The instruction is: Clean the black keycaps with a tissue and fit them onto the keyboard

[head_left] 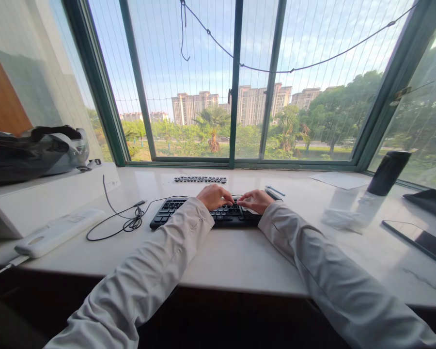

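Observation:
A black keyboard [166, 211] lies on the white counter, partly covered by my hands and sleeves. My left hand [214, 197] is over its right-middle part, with thumb and fingers drawn together in a pinch. Facing it, my right hand [256, 200] is pinched too, its fingertips low at the keyboard's right part. Anything between the fingertips is too small to make out. Behind the keyboard, loose dark keycaps [200, 179] stand in rows on the counter. A thin pen-like tool [275, 190] lies just behind my right hand.
A coiled black cable [132, 223] and a white power strip [60, 232] lie left, beside a white box [51, 194] bearing a dark bag. On the right are a black bottle [388, 173], clear plastic wrapping [343, 219], paper [341, 181] and a phone [419, 241]. Windows stand behind.

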Demonstrator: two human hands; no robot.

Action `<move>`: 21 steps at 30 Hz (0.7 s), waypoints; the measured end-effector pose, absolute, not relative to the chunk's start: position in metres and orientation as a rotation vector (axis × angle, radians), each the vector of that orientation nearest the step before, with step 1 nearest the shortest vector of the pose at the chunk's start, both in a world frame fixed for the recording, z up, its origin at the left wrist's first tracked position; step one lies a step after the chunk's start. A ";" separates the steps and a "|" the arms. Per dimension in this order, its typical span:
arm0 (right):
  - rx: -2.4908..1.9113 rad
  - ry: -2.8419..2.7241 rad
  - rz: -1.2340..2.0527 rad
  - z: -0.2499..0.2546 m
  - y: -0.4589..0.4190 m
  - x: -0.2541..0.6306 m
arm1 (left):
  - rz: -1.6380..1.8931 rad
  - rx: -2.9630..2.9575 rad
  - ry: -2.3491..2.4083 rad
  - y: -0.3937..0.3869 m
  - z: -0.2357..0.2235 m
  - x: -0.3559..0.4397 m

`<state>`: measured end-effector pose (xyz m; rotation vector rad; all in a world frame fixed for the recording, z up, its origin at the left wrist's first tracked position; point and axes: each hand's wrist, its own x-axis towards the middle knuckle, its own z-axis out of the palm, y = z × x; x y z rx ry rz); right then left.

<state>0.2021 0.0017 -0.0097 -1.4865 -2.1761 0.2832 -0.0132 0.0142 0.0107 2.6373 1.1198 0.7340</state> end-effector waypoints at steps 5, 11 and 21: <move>-1.490 -2.230 0.273 -0.008 -0.002 0.202 | 0.675 2.685 1.079 0.013 0.011 -0.013; -1.474 -2.284 0.258 -0.012 -0.001 0.201 | 0.694 2.644 1.087 0.015 0.007 -0.013; -1.433 -2.315 0.217 -0.014 0.003 0.200 | 0.595 2.716 1.168 0.007 0.011 -0.012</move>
